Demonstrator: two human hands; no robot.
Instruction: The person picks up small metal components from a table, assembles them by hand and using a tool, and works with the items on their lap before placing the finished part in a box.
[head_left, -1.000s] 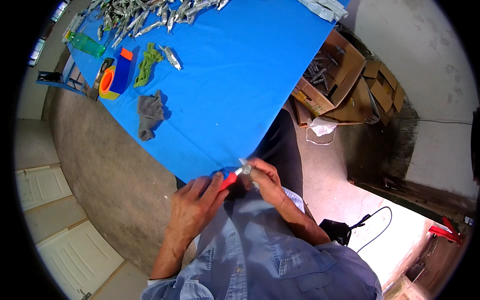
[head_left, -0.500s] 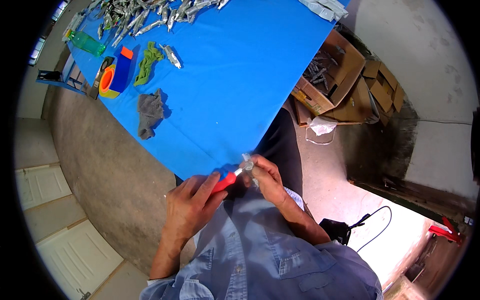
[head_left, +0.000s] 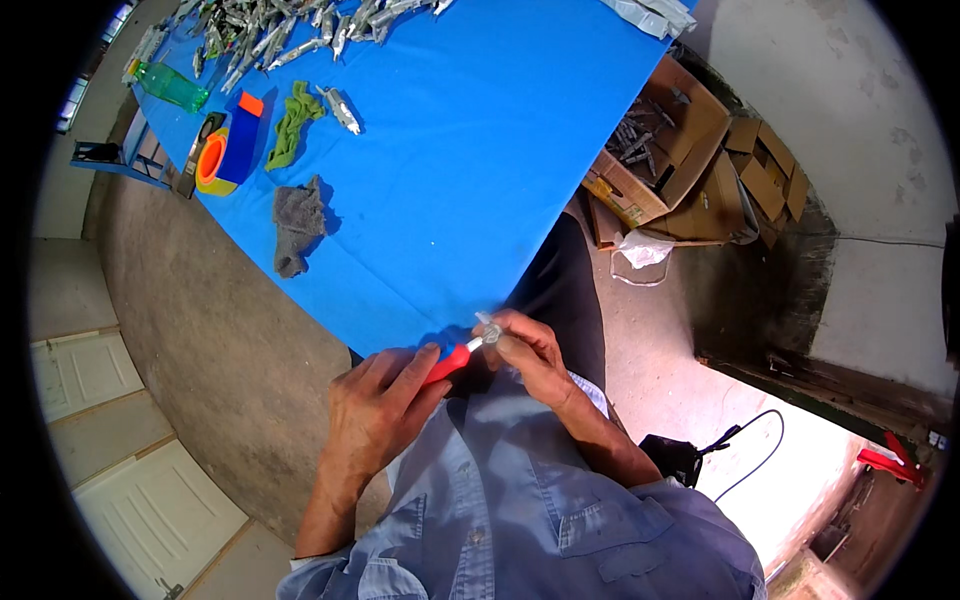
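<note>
My left hand is closed round a red-handled tool, whose short pale shaft points up and to the right. The shaft's end meets a small silvery metal part pinched in the fingers of my right hand. Both hands are just off the near corner of the blue-covered table, in front of my shirt. The underside of the part is hidden by my fingers, and the tool's tip is too small to make out.
On the table lie a grey cloth, a green cloth, a tape roll, a lone metal part, a green bottle and a heap of metal parts. A cardboard box with similar parts stands right of the table.
The silvery part has turned in my right fingers, and its upper end now leans further left. My left hand and the red-handled tool have hardly moved.
</note>
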